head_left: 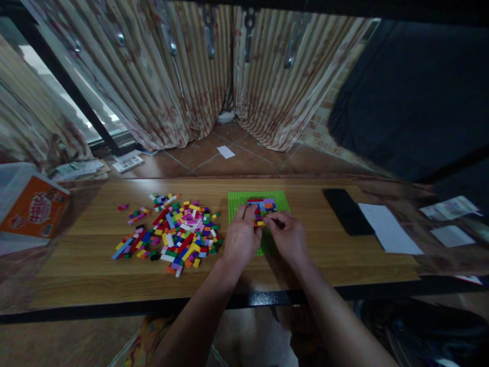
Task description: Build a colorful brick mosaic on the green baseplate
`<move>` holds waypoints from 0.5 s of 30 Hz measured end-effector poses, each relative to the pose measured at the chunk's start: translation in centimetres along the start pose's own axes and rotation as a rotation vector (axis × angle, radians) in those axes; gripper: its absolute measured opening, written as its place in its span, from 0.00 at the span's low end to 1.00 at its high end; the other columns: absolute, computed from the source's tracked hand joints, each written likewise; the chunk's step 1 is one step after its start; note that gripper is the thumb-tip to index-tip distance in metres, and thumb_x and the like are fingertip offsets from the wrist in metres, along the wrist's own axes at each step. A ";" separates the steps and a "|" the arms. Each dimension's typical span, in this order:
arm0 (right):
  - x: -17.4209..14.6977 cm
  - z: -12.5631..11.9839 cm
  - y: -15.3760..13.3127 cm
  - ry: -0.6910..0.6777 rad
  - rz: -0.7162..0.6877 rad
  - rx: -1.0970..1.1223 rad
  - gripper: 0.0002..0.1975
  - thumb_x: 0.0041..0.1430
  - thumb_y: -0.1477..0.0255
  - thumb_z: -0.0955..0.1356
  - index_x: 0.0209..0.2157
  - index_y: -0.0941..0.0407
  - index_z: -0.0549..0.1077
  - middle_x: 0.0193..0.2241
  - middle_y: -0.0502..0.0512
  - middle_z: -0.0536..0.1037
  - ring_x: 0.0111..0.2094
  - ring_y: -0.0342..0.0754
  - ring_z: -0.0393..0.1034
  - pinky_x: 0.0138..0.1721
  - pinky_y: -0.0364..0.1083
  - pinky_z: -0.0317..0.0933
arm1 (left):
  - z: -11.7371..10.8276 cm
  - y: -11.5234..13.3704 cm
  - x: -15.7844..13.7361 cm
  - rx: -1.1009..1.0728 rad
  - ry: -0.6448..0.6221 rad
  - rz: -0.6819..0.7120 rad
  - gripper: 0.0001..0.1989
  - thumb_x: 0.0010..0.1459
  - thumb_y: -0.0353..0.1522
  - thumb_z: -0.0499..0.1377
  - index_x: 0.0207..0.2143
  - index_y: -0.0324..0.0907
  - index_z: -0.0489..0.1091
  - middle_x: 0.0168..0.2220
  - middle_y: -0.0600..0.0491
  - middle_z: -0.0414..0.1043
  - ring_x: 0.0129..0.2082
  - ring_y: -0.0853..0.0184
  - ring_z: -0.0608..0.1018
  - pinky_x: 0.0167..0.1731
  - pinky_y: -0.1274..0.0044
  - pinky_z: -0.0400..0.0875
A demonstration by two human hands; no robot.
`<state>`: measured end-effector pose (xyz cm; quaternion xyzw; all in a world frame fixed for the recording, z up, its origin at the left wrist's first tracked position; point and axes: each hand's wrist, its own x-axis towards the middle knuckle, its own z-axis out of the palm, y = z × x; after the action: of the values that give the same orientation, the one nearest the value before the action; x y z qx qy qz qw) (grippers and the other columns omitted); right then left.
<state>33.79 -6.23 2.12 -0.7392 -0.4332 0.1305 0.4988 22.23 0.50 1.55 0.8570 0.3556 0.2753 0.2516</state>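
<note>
A green studded baseplate (237,200) lies on the table and bears a low build of multicoloured toy bricks (269,204). My left hand (242,234) is closed against the build's left and near side, its fingers partly bent over the bricks. From the right, my right hand (289,237) pinches at the near edge of the build, thumb and forefinger at a yellow brick (261,223). Both hands hide the near part of the baseplate. To the left of my left hand spreads a pile of loose toy bricks (187,229) in many colours.
On the right of the wooden table (126,285) lie a black phone-like slab (348,211) and a white paper sheet (389,228). A clear box with an orange label (34,206) stands at far left. Striped curtains (171,76) hang beyond the table.
</note>
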 end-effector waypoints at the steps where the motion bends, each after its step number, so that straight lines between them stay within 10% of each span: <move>1: 0.0 -0.1 0.1 0.041 0.005 0.016 0.11 0.57 0.64 0.67 0.29 0.56 0.77 0.29 0.54 0.77 0.32 0.48 0.71 0.38 0.47 0.63 | -0.1 0.0 0.0 -0.011 0.002 -0.007 0.27 0.54 0.25 0.59 0.57 0.42 0.60 0.53 0.46 0.65 0.51 0.59 0.74 0.52 0.68 0.72; 5: 0.2 -1.3 0.6 0.206 0.087 -0.076 0.17 0.60 0.60 0.64 0.34 0.58 0.78 0.32 0.58 0.79 0.31 0.50 0.72 0.35 0.48 0.64 | -1.3 -0.1 0.4 -0.089 -0.064 -0.071 0.34 0.50 0.22 0.58 0.61 0.41 0.56 0.61 0.42 0.57 0.45 0.62 0.77 0.47 0.69 0.74; 15: 1.2 -2.2 3.1 0.065 0.241 0.044 0.24 0.58 0.53 0.63 0.43 0.59 0.75 0.36 0.61 0.80 0.34 0.53 0.75 0.37 0.51 0.68 | -0.4 0.9 -0.5 -0.402 -0.256 -0.193 0.45 0.47 0.21 0.60 0.66 0.45 0.46 0.55 0.44 0.66 0.38 0.68 0.78 0.40 0.74 0.75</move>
<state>37.46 -7.05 0.83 -0.7788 -0.3217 0.1749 0.5093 22.10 -0.35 2.23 0.7796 0.3392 0.2044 0.4852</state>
